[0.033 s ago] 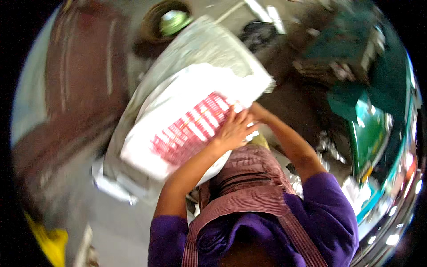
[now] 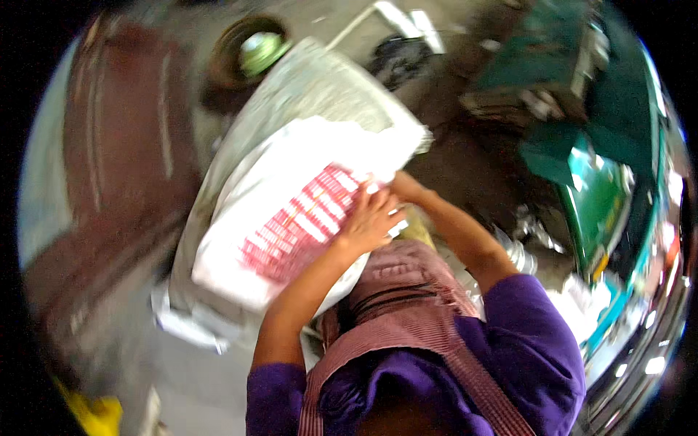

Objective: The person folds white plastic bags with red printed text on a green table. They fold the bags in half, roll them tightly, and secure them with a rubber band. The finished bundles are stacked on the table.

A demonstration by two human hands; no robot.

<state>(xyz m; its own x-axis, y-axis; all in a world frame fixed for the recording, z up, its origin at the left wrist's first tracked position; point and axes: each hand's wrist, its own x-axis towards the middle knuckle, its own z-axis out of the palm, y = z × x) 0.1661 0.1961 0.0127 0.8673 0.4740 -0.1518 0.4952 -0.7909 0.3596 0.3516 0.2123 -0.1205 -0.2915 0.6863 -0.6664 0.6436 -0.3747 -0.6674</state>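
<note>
A bright white sheet or bag (image 2: pixel 218 254) lies on a grey-white block-like surface (image 2: pixel 305 80) in front of me. On it is a patch of red-and-white rows (image 2: pixel 298 225); whether they are print or small pieces I cannot make out. My left hand (image 2: pixel 371 220) rests over the right end of this patch, its fingers stretched out and spread. Just beyond it, my right hand (image 2: pixel 407 187) is at the sheet's right edge. Its fingers are mostly hidden and blurred, so what they hold does not show.
To the far left stands a dark red-brown panelled piece (image 2: pixel 131 116). A round brown basket-like container (image 2: pixel 225 54) holds something green. On the right are a green box-like thing (image 2: pixel 531 65) and a shiny green sheet (image 2: pixel 600 211). Something yellow (image 2: pixel 102 416) lies at lower left.
The scene sits slightly further left in the picture, with its upper part a little lower. Both hands keep about the same place on the white sheet.
</note>
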